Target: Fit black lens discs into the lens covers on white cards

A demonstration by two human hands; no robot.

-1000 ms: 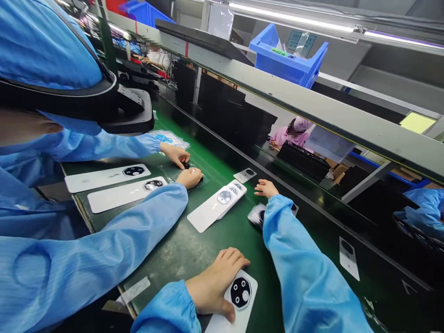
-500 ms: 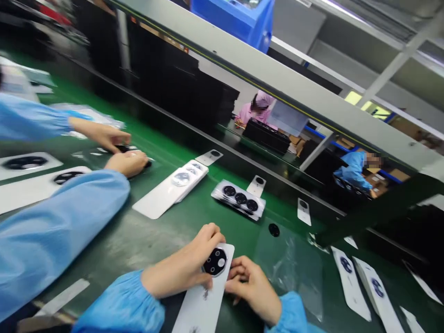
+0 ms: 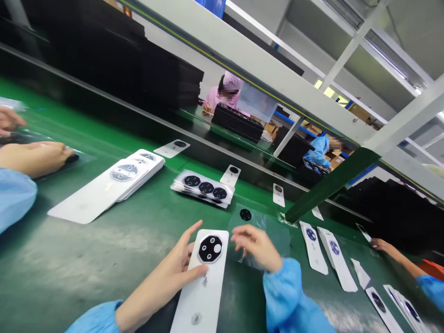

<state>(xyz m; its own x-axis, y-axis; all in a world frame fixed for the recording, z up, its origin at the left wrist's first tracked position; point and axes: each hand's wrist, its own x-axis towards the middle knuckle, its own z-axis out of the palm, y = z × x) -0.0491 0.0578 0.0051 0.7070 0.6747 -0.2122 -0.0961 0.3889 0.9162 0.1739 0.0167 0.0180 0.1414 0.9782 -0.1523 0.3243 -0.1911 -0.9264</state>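
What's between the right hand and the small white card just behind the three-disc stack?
In the head view, a single black disc lies between the right hand and the small white card, on or under clear film; I can't tell which.

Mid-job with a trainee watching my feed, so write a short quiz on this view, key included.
1. Which hand has its thumb on the near panel?
2. True or false: in the picture, the lone disc lies to the right of the pack.
3. Fill in: the top of the pack shows ___ black discs in a row.

Key:
1. The wearer's left hand.
2. True.
3. Three.
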